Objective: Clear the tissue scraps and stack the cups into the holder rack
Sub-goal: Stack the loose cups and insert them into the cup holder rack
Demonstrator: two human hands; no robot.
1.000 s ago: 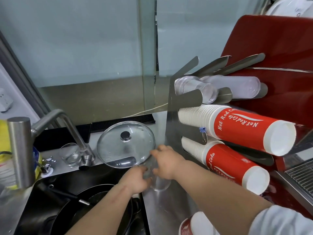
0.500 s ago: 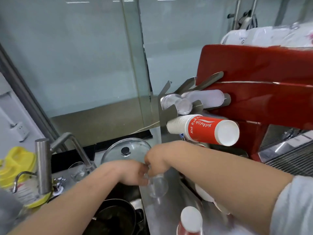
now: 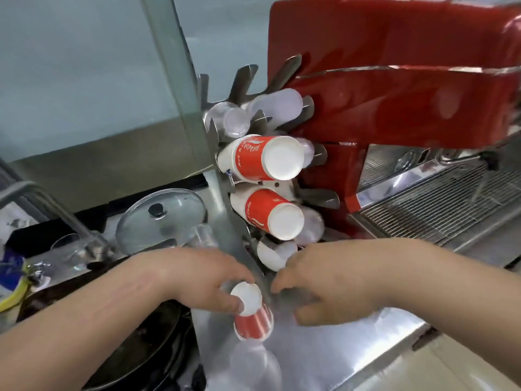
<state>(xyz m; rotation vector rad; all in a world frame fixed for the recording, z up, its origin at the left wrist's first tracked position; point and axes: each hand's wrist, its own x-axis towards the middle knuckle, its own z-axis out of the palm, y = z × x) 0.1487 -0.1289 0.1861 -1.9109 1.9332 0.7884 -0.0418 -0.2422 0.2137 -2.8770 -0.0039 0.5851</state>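
My left hand [image 3: 203, 277] grips an upside-down red paper cup [image 3: 252, 320] by its white base, on the steel counter [image 3: 338, 345] just in front of the metal holder rack [image 3: 222, 204]. My right hand [image 3: 327, 280] hovers beside it at the rack's foot, blurred, fingers loosely curved with nothing seen in them. The rack holds two stacks of red paper cups [image 3: 253, 159] [image 3: 262, 213], clear cups [image 3: 228, 122] and frosted ones [image 3: 277, 105] on top, and a white cup [image 3: 270, 256] at the bottom. One clear plastic cup [image 3: 253, 365] lies near me on the counter. Another [image 3: 201, 235] stands by the lid.
A red espresso machine [image 3: 394, 80] with its drip grille [image 3: 439, 201] fills the right side. At left are a glass pot lid [image 3: 160, 218], a faucet [image 3: 56, 210], a drinking glass [image 3: 67, 246] and a dark pan in the sink [image 3: 135, 348]. A glass partition [image 3: 84, 80] stands behind.
Both hands have let go of the clear cup beside the lid and moved toward me and to the right. My left hand has taken hold of the red cup. The view swung right.
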